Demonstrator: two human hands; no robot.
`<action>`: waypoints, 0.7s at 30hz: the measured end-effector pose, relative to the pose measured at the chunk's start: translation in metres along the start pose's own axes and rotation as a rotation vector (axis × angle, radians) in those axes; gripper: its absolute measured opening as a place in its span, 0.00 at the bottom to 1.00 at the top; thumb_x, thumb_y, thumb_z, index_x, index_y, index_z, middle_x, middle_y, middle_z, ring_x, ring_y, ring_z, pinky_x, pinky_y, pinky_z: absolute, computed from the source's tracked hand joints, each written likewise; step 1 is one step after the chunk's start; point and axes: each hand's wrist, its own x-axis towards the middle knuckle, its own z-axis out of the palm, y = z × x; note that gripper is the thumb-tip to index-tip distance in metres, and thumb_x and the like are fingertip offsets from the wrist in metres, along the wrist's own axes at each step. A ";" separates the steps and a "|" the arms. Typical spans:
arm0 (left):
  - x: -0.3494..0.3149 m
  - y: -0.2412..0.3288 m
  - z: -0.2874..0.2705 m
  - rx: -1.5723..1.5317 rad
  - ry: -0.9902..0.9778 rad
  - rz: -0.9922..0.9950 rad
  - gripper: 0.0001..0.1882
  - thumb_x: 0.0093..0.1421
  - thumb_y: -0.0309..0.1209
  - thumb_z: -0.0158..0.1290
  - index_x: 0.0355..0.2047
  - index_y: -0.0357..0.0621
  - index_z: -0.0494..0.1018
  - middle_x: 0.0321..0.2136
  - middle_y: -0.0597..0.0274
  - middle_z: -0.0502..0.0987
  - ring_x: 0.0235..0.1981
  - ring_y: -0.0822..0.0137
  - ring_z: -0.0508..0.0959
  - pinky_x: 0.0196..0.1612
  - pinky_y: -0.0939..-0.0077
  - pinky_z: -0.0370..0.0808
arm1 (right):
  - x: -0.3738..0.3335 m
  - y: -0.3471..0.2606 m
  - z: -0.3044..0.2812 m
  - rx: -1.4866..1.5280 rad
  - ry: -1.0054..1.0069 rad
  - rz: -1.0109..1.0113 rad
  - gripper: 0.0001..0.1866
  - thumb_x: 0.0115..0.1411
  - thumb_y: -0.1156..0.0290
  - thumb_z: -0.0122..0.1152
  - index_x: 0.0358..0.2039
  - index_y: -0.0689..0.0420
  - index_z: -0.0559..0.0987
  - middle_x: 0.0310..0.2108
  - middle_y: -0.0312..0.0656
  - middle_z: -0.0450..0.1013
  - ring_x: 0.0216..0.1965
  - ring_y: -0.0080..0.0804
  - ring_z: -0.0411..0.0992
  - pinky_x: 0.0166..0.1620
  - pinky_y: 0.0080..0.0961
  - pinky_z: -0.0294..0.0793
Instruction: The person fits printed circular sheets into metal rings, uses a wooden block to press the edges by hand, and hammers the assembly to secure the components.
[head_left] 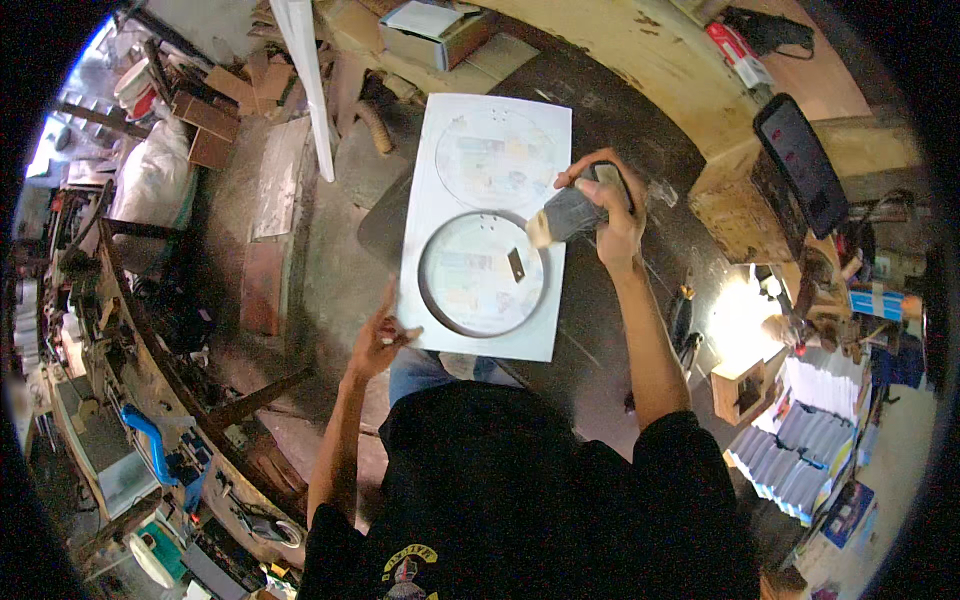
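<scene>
A white rectangular board (pixel 420 190) with two circles lies in front of me, its near edge by my blue-clad legs. On the lower circle stands a thin dark ring (pixel 424 290) like a bent strip. Inside it sits a small dark plate (pixel 516 265) with holes. My right hand (pixel 618 215) is closed around a dark, blocky object (pixel 572 213) with a pale end, held over the board's right edge beside the ring; its exact kind is unclear. At the board's lower left edge, my left hand (pixel 378 338) grips with its thumb over the top, some fingers hidden.
A curved pale bench (pixel 640 60) runs along the far side, with a box (pixel 435 35) on it. To the right stand a dark phone-like screen (pixel 800 165), a bright lamp (pixel 745 310) and stacked papers (pixel 800 450). A cluttered tool shelf (pixel 160 390) curves along the left.
</scene>
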 end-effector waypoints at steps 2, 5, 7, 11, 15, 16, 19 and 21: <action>0.014 0.021 0.000 -0.100 0.153 0.067 0.51 0.56 0.23 0.62 0.71 0.57 0.42 0.16 0.71 0.64 0.20 0.79 0.62 0.27 0.83 0.66 | 0.000 -0.064 -0.006 -0.105 -0.032 -0.061 0.14 0.53 0.61 0.58 0.34 0.58 0.75 0.32 0.37 0.75 0.34 0.24 0.72 0.43 0.25 0.71; 0.025 0.037 -0.014 -0.110 0.138 -0.037 0.51 0.56 0.23 0.61 0.71 0.56 0.39 0.15 0.73 0.60 0.19 0.79 0.59 0.25 0.85 0.63 | -0.015 -0.092 0.016 -0.088 -0.083 -0.214 0.11 0.52 0.65 0.56 0.32 0.59 0.75 0.31 0.39 0.74 0.34 0.26 0.72 0.42 0.25 0.71; 0.022 0.039 -0.008 0.145 0.134 0.038 0.52 0.56 0.23 0.61 0.71 0.56 0.38 0.16 0.73 0.59 0.20 0.78 0.58 0.24 0.86 0.59 | -0.024 -0.099 0.026 0.084 -0.025 -0.403 0.09 0.49 0.71 0.52 0.30 0.61 0.74 0.31 0.43 0.73 0.35 0.29 0.72 0.43 0.26 0.70; 0.022 0.033 -0.007 -0.080 0.104 0.014 0.53 0.55 0.22 0.62 0.71 0.57 0.37 0.17 0.72 0.59 0.21 0.78 0.58 0.24 0.85 0.60 | -0.059 0.006 0.018 0.015 0.041 -0.138 0.10 0.45 0.78 0.60 0.31 0.63 0.74 0.27 0.36 0.72 0.30 0.23 0.71 0.34 0.19 0.70; 0.025 0.047 -0.002 -0.049 0.133 0.022 0.52 0.54 0.20 0.62 0.71 0.53 0.40 0.15 0.70 0.65 0.19 0.80 0.62 0.24 0.86 0.64 | -0.048 0.013 0.012 0.216 -0.015 -0.100 0.08 0.47 0.76 0.58 0.30 0.61 0.74 0.26 0.36 0.72 0.29 0.22 0.70 0.32 0.18 0.68; 0.020 0.057 0.005 0.347 0.199 0.080 0.51 0.54 0.20 0.61 0.71 0.49 0.42 0.15 0.69 0.68 0.19 0.80 0.63 0.25 0.86 0.65 | -0.046 0.011 0.006 0.208 -0.002 -0.108 0.08 0.47 0.76 0.58 0.30 0.61 0.74 0.26 0.36 0.72 0.29 0.22 0.70 0.32 0.18 0.68; 0.015 0.060 0.014 0.328 0.257 0.092 0.46 0.55 0.21 0.61 0.69 0.39 0.46 0.13 0.67 0.70 0.18 0.80 0.65 0.25 0.85 0.66 | -0.047 -0.018 0.005 0.227 0.002 0.114 0.11 0.44 0.69 0.60 0.28 0.61 0.75 0.26 0.36 0.71 0.28 0.23 0.68 0.32 0.22 0.67; 0.003 0.037 0.005 0.351 0.357 0.165 0.45 0.56 0.24 0.61 0.68 0.39 0.48 0.13 0.67 0.69 0.17 0.81 0.63 0.25 0.85 0.65 | -0.057 -0.057 0.017 0.198 -0.087 -0.116 0.13 0.40 0.67 0.61 0.27 0.59 0.75 0.26 0.37 0.72 0.28 0.24 0.68 0.32 0.22 0.66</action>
